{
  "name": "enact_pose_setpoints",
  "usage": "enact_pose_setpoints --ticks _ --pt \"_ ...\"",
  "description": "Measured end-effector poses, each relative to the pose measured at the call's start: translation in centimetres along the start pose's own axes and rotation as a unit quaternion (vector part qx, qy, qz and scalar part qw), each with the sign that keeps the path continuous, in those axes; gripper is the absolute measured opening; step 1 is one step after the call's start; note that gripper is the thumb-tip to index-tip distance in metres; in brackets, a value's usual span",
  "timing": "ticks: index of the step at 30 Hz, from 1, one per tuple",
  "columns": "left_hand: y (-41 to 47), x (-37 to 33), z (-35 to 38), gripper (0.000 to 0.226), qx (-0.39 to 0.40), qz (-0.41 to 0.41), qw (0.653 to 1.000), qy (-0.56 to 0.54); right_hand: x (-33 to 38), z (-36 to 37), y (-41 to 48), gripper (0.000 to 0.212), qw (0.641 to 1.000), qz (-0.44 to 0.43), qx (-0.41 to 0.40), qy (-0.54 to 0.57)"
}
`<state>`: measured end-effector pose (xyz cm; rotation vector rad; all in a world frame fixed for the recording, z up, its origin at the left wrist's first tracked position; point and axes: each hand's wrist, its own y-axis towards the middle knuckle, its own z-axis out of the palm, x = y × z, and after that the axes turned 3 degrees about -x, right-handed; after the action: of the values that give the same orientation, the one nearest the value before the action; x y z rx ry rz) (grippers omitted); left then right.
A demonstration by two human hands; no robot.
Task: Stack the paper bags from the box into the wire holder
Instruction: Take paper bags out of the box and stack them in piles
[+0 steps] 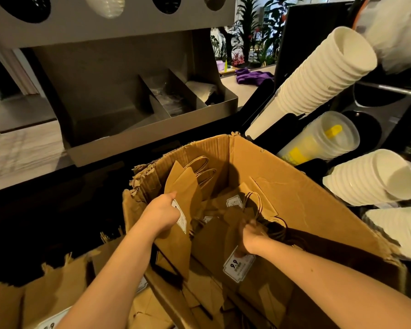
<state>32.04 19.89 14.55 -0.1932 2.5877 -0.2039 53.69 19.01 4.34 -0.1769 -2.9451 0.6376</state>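
A torn cardboard box stands in front of me, filled with flat brown paper bags with twisted handles and white labels. My left hand is inside the box, shut on the edge of one upright bag. My right hand grips the handles of another bag that bears a "9.9" label. More brown bags lie at the lower left, outside the box. I cannot make out a wire holder, apart from a few thin wires at the far left edge.
A grey metal organiser with divided bins stands behind the box. White paper cup stacks and clear plastic cups jut out from the right. A purple cloth lies on the far counter.
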Motion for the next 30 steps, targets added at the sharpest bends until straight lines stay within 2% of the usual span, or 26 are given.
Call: enact_pose_setpoints --ticks 2,5,8,10,13,16,20,22,23,27,30 --pt "-0.1 -0.1 -0.1 0.066 -0.004 -0.003 1.000 -0.008 0.5 0.3 0.2 0.047 1.000 0.013 0.003 0.027" --pt "-0.2 -0.3 -0.3 0.065 -0.004 0.000 1.000 -0.027 0.9 0.9 0.5 0.056 0.997 0.058 0.025 0.055" --pt "-0.2 -0.4 -0.4 0.066 0.005 0.001 0.999 -0.045 0.9 1.3 0.7 0.092 0.991 0.071 0.061 0.096" --pt "0.0 -0.4 -0.5 0.068 0.003 -0.005 0.999 -0.052 1.0 1.0 0.2 0.099 0.991 0.068 0.094 0.068" --pt "0.0 -0.5 -0.5 0.069 -0.005 -0.024 0.998 -0.055 0.9 1.1 0.3 0.091 0.991 0.078 0.085 0.064" --pt "0.0 -0.4 -0.5 0.069 -0.018 -0.038 0.998 -0.045 1.0 0.9 0.1 0.066 0.992 0.076 0.044 0.085" --pt "-0.1 -0.2 -0.5 0.068 -0.022 -0.041 0.999 -0.027 0.9 0.8 0.2 0.086 0.993 0.058 0.069 0.075" --pt "-0.1 -0.2 -0.5 0.068 -0.021 -0.046 0.998 -0.024 1.0 0.4 0.1 0.089 0.995 0.037 0.069 0.066" --pt "-0.1 -0.3 -0.6 0.068 -0.021 -0.047 0.998 -0.026 0.9 0.2 0.1 0.086 0.995 0.039 0.068 0.066" --pt "-0.2 -0.4 -0.7 0.068 -0.018 -0.053 0.997 -0.045 0.4 -0.5 0.4 0.040 0.989 0.069 0.047 0.122" --pt "-0.4 -0.4 -0.9 0.068 -0.020 -0.058 0.997 -0.045 -0.8 -1.8 1.1 0.043 0.977 0.084 0.012 0.194"
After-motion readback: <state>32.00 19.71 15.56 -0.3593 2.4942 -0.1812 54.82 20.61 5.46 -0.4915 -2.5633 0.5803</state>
